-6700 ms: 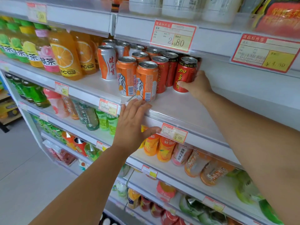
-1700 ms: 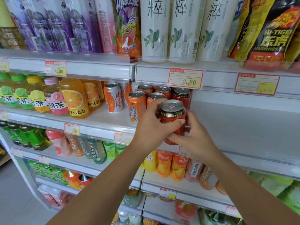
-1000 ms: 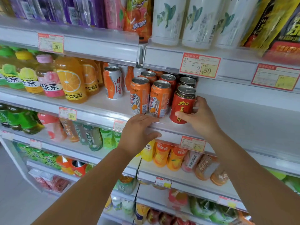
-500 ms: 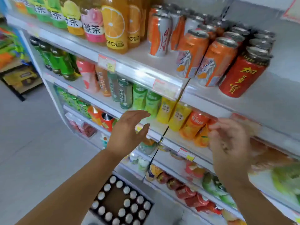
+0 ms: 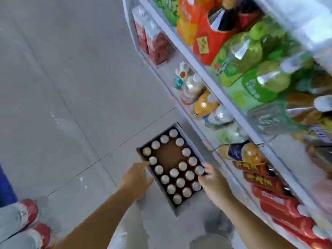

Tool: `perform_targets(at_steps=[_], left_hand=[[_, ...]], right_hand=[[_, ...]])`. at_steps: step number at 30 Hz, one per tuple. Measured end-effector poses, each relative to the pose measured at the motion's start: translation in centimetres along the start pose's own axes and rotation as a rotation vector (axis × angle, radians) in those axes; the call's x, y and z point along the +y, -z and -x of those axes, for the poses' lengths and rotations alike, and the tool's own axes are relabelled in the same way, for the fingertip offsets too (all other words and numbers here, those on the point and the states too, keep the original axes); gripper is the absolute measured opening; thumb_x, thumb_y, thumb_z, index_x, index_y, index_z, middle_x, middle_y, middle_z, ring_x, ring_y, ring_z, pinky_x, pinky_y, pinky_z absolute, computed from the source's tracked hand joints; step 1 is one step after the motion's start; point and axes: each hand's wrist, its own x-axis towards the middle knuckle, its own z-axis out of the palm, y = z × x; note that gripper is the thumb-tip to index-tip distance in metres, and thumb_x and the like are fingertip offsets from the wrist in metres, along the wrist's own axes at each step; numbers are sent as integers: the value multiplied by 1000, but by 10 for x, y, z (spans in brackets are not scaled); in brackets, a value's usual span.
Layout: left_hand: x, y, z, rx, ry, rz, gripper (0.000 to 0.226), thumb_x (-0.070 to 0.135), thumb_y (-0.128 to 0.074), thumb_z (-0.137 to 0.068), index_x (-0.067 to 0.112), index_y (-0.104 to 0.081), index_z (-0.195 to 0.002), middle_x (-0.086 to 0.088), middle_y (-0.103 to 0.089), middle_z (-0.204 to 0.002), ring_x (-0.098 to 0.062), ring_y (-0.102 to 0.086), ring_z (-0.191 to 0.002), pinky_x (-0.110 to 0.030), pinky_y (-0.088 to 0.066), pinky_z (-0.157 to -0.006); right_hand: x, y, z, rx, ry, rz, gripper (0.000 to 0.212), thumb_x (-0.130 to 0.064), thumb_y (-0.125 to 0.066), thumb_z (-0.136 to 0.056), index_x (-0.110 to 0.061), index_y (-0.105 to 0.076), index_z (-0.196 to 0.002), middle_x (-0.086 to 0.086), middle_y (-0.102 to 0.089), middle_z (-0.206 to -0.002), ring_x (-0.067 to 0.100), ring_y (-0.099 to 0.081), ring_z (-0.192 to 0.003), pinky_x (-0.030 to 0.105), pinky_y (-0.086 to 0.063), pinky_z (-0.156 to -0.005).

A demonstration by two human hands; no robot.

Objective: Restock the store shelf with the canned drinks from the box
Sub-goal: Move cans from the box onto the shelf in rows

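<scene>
An open cardboard box (image 5: pixel 168 155) lies on the tiled floor at the foot of the store shelf (image 5: pixel 180 44). Several red canned drinks (image 5: pixel 180 182) with silver tops stand along its edges and fill its near end; the middle shows bare cardboard. My left hand (image 5: pixel 136 179) hovers at the box's left side, its index finger stretched toward a can (image 5: pixel 152 160), holding nothing. My right hand (image 5: pixel 212 181) is at the box's right edge, fingertips beside a can (image 5: pixel 199 170), blurred, with nothing lifted.
The shelf's lower levels run along the right, packed with green and orange bottles (image 5: pixel 239 56), red cartons (image 5: pixel 156 45) and red multipacks (image 5: pixel 269 187). A person's red and white shoes (image 5: pixel 29 212) are at the lower left. Grey floor tiles (image 5: pixel 71 87) spread to the left.
The view has swung down from the can shelf to the box on the floor. Both hands, empty, have dropped from shelf height to the box's edges.
</scene>
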Motion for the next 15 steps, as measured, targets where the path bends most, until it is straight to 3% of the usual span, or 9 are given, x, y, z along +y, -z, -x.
perform_targets(at_steps=[3,6,10,13,15], left_hand=[[-29,-53,-82,4,23,18,49,45,-62,-86,37,-46,-132,8,-53,-132,-19,-55,-116,-36,-45,-97],[-47,-99,-161,56,-18,59,59,43,-63,-88,33,-39,-141,5,-47,-140,-19,-49,-123,-36,-41,-103],[-50,-145,-256,155,-159,41,63,40,-64,-89,22,-37,-142,1,-41,-145,-21,-39,-133,-37,-36,-108],[-42,-166,-306,239,-282,33,72,38,-66,-88,20,-31,-147,0,-35,-150,-20,-30,-139,-35,-28,-114],[-36,-177,-328,295,-324,-6,78,37,-67,-86,19,-27,-150,-2,-36,-149,-22,-32,-136,-39,-31,-113]], right_hand=[[15,-50,-89,28,8,39,39,-25,-57,-86,-17,-54,-124,2,-62,-112,20,-58,-107,37,-47,-91],[43,-95,-173,18,37,80,52,-23,-61,-87,-19,-46,-137,-4,-54,-123,17,-52,-118,27,-37,-91],[79,-138,-260,108,179,226,60,-23,-66,-86,-13,-42,-141,5,-53,-132,25,-49,-121,35,-38,-102],[92,-162,-306,193,260,338,68,-29,-67,-85,-12,-36,-143,9,-45,-140,26,-41,-130,41,-39,-105],[94,-176,-327,241,279,352,75,-31,-70,-82,-14,-32,-145,10,-36,-146,27,-37,-134,40,-38,-107]])
